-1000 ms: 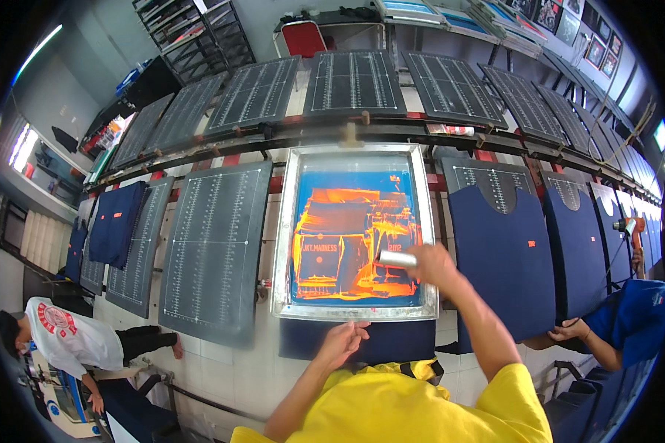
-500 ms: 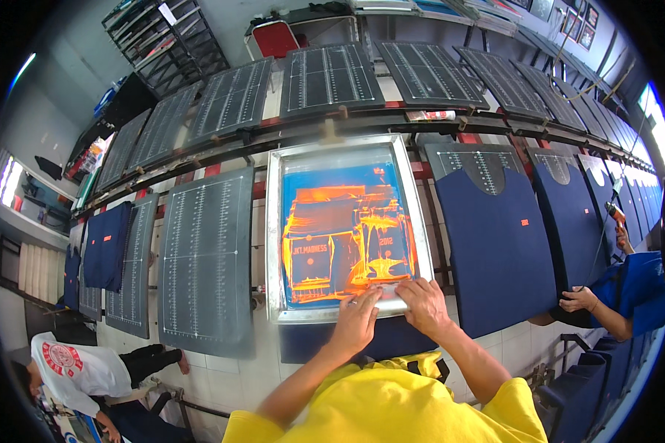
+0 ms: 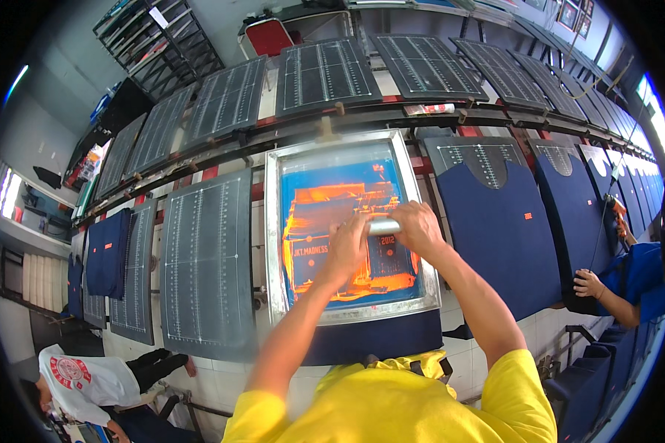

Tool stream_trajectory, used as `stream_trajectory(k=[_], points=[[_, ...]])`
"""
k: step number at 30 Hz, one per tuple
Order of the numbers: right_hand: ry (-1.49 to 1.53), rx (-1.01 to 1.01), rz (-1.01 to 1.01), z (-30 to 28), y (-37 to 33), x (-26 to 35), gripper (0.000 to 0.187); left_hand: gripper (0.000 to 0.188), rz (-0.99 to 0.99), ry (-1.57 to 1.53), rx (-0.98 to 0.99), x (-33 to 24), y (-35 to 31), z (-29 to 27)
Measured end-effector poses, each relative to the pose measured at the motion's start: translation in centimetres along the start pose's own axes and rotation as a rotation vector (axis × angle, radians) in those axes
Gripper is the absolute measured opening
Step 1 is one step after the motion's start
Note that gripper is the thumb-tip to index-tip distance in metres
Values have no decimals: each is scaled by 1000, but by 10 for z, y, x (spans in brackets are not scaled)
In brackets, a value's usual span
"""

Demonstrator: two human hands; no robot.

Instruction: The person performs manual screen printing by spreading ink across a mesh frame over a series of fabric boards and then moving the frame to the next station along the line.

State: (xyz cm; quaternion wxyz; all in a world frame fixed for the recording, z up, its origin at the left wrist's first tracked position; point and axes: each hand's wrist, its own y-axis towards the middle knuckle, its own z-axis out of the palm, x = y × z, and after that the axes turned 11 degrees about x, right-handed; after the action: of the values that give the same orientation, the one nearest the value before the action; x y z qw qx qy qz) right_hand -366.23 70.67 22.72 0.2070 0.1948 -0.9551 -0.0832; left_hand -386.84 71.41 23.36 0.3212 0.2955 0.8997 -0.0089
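A silkscreen frame [image 3: 273, 244] with a silvery metal rim and a blue mesh lies in front of me. Orange ink [image 3: 325, 193] is smeared over the mesh, with a thick band along its near side. Both hands grip a squeegee with a silvery handle [image 3: 383, 227] over the middle of the screen. My left hand [image 3: 349, 246] is closed round its left end, my right hand [image 3: 419, 230] round its right end. The squeegee's blade is hidden from me. Navy fabric [image 3: 377, 341] sticks out from beneath the frame's near edge.
Bare dark printing boards [image 3: 208, 258] stand left and in a far row. To the right, navy garment pieces [image 3: 499, 240] lie on boards. A person in blue [image 3: 632, 284] works there with an orange-handled tool [image 3: 618, 214]. Another person in white [image 3: 89, 376] is at the lower left.
Both hands have moved with the squeegee from the screen's near edge up to its middle. Orange ink now lies in a band near that edge. The blue-clad person's hand has shifted slightly.
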Motion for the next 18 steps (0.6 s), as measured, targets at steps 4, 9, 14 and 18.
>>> stream_trajectory(k=[4, 9, 14, 18], points=[[60, -20, -62, -3, -73, 37, 39, 32, 73, 90, 5, -39, -75, 2], [70, 97, -13, 3, -140, 75, 44, 41, 15, 35, 119, -61, -148, 28], [29, 28, -56, 24, -111, 43, 49, 40, 34, 137, 62, -38, -120, 41], [2, 4, -58, 23, -37, 7, 41, 28, 56, 172, 27, 4, -48, 30]])
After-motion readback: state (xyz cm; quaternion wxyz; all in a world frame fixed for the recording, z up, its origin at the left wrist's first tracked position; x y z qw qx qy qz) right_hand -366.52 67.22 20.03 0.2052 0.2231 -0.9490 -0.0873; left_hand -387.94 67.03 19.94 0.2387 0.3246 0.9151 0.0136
